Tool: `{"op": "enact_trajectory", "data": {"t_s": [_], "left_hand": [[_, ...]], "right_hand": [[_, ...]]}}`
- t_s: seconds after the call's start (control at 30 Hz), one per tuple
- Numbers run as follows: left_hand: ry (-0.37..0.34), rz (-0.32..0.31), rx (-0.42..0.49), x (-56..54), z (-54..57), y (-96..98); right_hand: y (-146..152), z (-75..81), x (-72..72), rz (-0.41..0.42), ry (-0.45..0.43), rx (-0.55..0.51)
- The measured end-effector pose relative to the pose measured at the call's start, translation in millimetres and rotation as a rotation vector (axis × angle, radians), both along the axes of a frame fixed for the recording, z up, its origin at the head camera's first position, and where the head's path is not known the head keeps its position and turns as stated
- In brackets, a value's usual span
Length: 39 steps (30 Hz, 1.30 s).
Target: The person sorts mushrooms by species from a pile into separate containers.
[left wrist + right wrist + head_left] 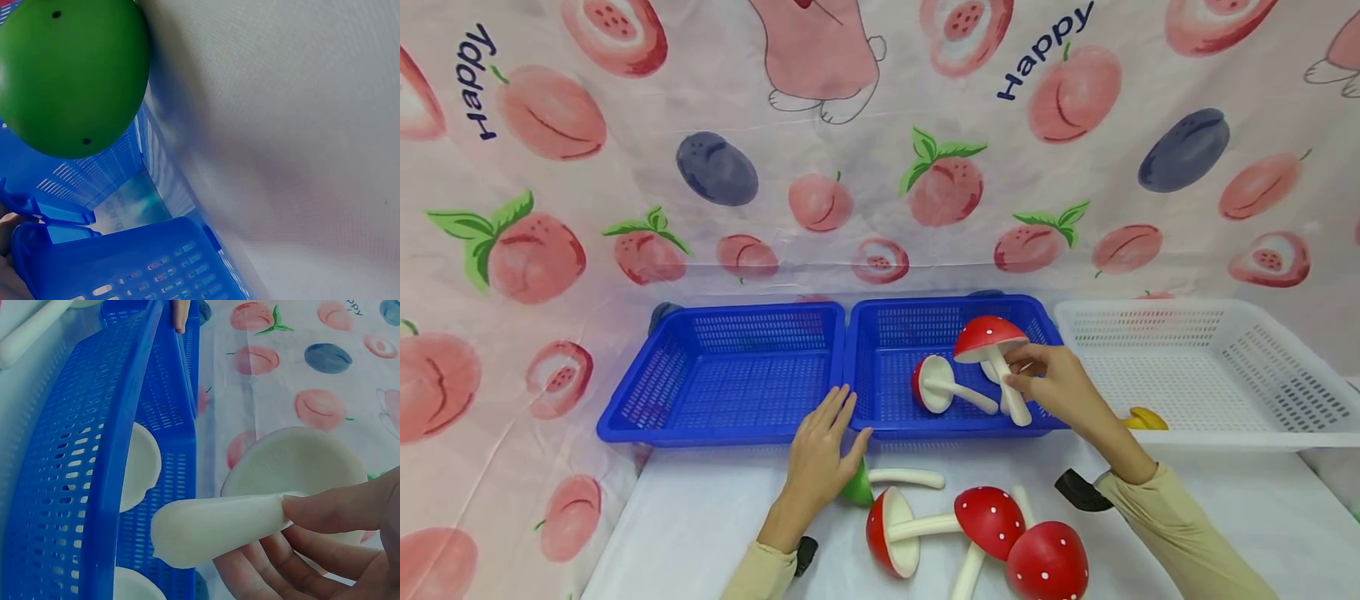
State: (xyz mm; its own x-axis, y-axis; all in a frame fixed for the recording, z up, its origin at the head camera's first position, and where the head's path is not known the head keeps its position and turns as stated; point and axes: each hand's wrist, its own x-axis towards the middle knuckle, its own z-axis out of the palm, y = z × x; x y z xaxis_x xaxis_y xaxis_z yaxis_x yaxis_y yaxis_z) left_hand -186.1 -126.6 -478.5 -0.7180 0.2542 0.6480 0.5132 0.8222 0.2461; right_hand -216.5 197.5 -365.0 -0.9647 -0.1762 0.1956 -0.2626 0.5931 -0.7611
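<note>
My right hand [1060, 387] grips a red toy mushroom [990, 337] with white dots by its white stem [219, 528], thumb against fingers. It is held cap up over the middle blue basket [917, 429]. In that basket another red mushroom [934, 385] lies on its side, and one more is partly hidden behind the held one. My left hand [822, 454] has its fingers straight, fingertips at the adjoining rims of the two blue baskets. Just below that hand lies a green mushroom [859, 487], partly covered by it; its green cap [75, 78] looms large in the left wrist view.
Left of the middle basket stands another blue basket [722, 437]. On the right is a white basket [1225, 440] with a yellow object [1145, 418] in it. Several red mushrooms [1047, 562] lie in front on the white table [700, 517]. A fruit-print cloth [850, 150] hangs behind.
</note>
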Motion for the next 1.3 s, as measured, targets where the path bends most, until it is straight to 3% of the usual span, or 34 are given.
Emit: {"op": "enact_trajectory", "data": {"t_s": [0.37,0.63,1.3], "left_hand": [[-0.027,-0.002,0.004,0.2,0.7,0.0],[-0.018,-0.007,0.009,0.5,0.3,0.2],[0.000,-0.005,0.008,-0.3,0.3,0.0]], "right_hand": [[-10,-14.2,-27.7,-0.026,-0.107,-0.150],[-18,-28.3,-39.5,-0.058,-0.205,-0.227],[-28,-64.2,-54.0,-0.128,-0.276,-0.232]]}}
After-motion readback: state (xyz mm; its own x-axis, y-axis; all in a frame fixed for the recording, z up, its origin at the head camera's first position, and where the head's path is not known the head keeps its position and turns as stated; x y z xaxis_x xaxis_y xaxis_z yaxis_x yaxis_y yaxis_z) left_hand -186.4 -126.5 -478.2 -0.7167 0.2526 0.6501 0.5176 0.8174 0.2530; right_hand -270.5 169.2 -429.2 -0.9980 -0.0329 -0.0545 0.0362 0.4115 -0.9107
